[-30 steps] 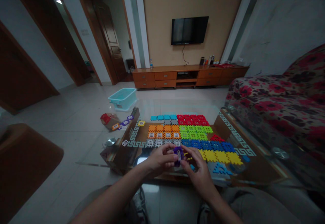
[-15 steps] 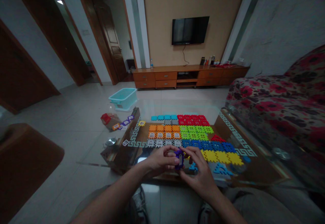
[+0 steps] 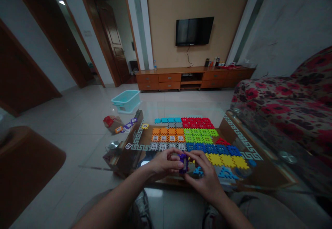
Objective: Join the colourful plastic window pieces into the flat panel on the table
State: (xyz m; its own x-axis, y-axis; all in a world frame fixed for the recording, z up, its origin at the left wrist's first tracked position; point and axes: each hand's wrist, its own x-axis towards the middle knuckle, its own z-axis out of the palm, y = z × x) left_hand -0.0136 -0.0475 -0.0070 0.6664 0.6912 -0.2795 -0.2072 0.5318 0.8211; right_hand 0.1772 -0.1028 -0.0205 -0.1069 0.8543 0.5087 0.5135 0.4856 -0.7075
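A small purple interlocking tile [image 3: 183,162] is pinched between my left hand [image 3: 163,162] and my right hand [image 3: 204,175], just above the near edge of the glass coffee table [image 3: 259,173]. Fingers of both hands are curled round it. Beyond my hands lie rows of joined plastic tiles: grey [image 3: 166,146], orange [image 3: 167,135], green [image 3: 199,135], red [image 3: 195,122], cyan [image 3: 167,120], blue [image 3: 212,149] and yellow [image 3: 225,160]. A light blue triangular piece [image 3: 225,173] lies to the right of my right hand.
A floral sofa [image 3: 285,101] runs along the right. On the tiled floor to the left are loose tiles [image 3: 124,127], a red packet [image 3: 108,121] and a turquoise basin [image 3: 126,101]. A wooden TV cabinet [image 3: 192,77] and a wall TV [image 3: 194,31] stand at the back.
Both hands have dropped slightly and closed in on the purple tile; my right hand's fingers have shifted over it. The tiles on the table are unchanged.
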